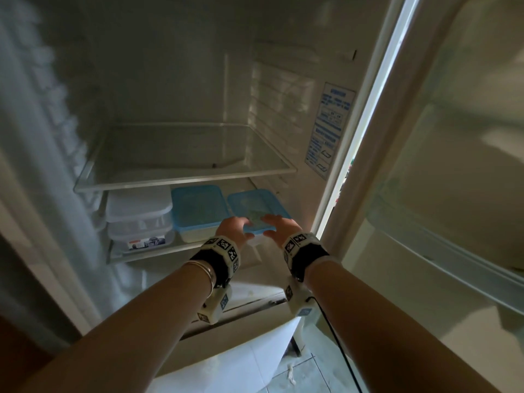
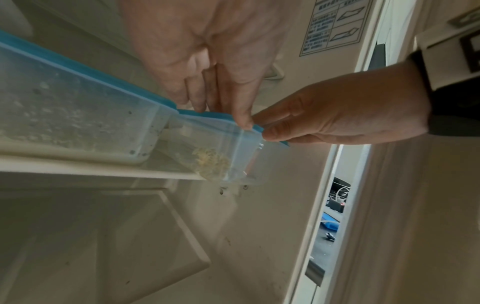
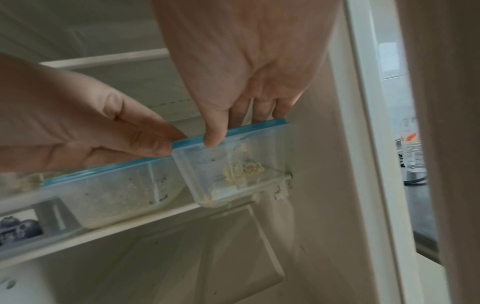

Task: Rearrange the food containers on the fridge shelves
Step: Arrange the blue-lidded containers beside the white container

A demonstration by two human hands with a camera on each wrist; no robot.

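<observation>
A small clear container with a blue lid (image 1: 252, 205) and a bit of yellowish food (image 3: 244, 169) sits at the right end of the lower fridge shelf (image 1: 119, 256), its front hanging over the shelf edge. My left hand (image 1: 235, 228) pinches the lid's left front corner between thumb and fingers (image 3: 155, 142). My right hand (image 1: 279, 225) grips the lid's right part, thumb (image 3: 213, 137) on the front edge and fingers on top. In the left wrist view, both hands (image 2: 221, 111) (image 2: 337, 119) meet at the same container (image 2: 221, 152).
A larger blue-lidded container (image 1: 198, 208) stands just left of it, touching or nearly so. Two clear containers (image 1: 139, 219) are stacked at the far left. The upper glass shelf (image 1: 184, 177) holds nothing. The fridge wall (image 1: 329, 129) is close on the right, with the open door (image 1: 453, 165) beyond.
</observation>
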